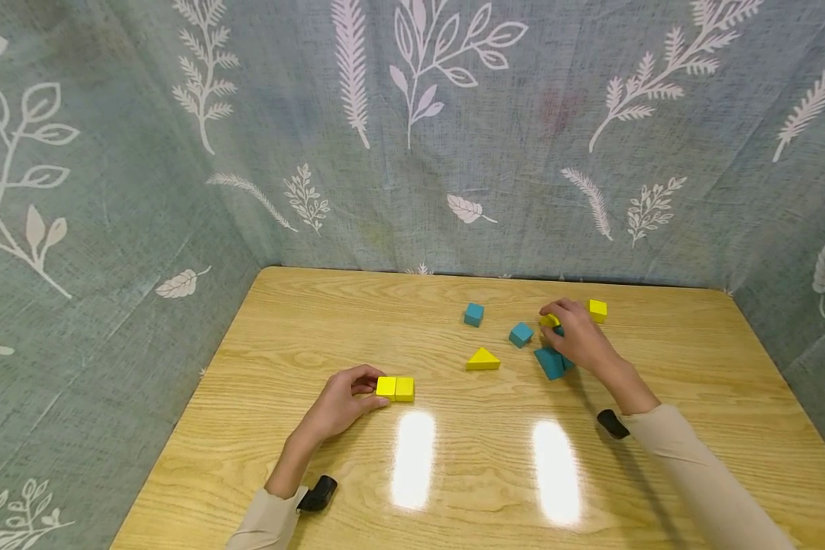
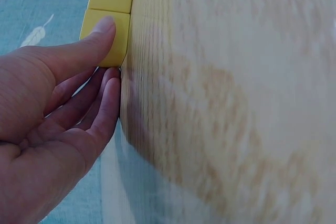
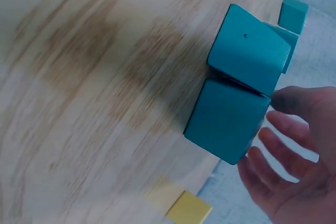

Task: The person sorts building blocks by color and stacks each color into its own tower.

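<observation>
Two yellow cubes sit side by side on the table, touching: a left yellow cube (image 1: 386, 388) and a right yellow cube (image 1: 404, 389). My left hand (image 1: 344, 399) grips the left one, its thumb along the near side in the left wrist view. My right hand (image 1: 577, 334) is at a cluster at the right, with a yellow block (image 1: 550, 321) between its thumb and fingers; its shape is mostly hidden. Against this hand stand blue blocks, a slanted one (image 1: 548, 363) among them. In the right wrist view two large blue blocks (image 3: 228, 121) hide the fingertips partly.
A yellow triangular block (image 1: 483, 360) lies mid-table. Behind it are a blue cube (image 1: 473, 315) and another blue cube (image 1: 521, 334). A yellow cube (image 1: 596, 311) stands beyond my right hand. The wooden table (image 1: 316, 305) ends at a patterned cloth (image 1: 385, 191).
</observation>
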`<act>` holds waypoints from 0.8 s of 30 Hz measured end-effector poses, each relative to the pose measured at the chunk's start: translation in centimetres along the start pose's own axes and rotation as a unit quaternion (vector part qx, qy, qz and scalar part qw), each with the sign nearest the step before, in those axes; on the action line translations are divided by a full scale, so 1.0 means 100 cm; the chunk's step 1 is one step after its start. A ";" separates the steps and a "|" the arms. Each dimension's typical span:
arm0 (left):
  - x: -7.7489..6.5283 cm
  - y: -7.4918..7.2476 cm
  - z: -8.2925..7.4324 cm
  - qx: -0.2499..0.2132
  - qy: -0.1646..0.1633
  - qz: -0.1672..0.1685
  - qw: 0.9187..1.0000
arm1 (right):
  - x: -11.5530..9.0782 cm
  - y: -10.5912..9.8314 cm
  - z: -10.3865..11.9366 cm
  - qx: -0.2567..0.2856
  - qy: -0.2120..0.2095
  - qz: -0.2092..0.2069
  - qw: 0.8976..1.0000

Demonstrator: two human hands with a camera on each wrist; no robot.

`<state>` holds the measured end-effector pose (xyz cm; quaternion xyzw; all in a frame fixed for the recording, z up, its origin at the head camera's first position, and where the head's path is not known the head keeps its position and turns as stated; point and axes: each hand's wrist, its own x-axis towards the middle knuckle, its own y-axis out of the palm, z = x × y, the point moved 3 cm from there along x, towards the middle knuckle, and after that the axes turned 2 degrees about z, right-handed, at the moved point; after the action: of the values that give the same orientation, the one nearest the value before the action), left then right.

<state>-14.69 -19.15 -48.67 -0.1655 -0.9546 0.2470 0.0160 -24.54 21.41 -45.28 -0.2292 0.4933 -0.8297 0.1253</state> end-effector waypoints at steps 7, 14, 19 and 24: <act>0.000 0.001 0.000 0.000 -0.004 0.003 1.000 | 0.003 0.001 -0.004 0.015 0.017 0.017 1.000; 0.000 0.001 0.000 -0.007 -0.006 0.005 1.000 | 0.007 0.004 -0.006 0.034 0.048 0.036 0.998; 0.000 0.001 -0.001 -0.008 -0.003 0.003 1.000 | 0.009 0.001 -0.008 0.057 0.056 0.026 0.996; 0.001 0.001 -0.001 -0.005 -0.002 0.002 1.000 | 0.009 -0.006 -0.006 0.082 0.046 -0.003 0.996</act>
<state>-14.79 -18.99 -48.62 -0.1672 -0.9555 0.2428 0.0132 -25.64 21.76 -44.72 -0.1810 0.4286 -0.8772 0.1184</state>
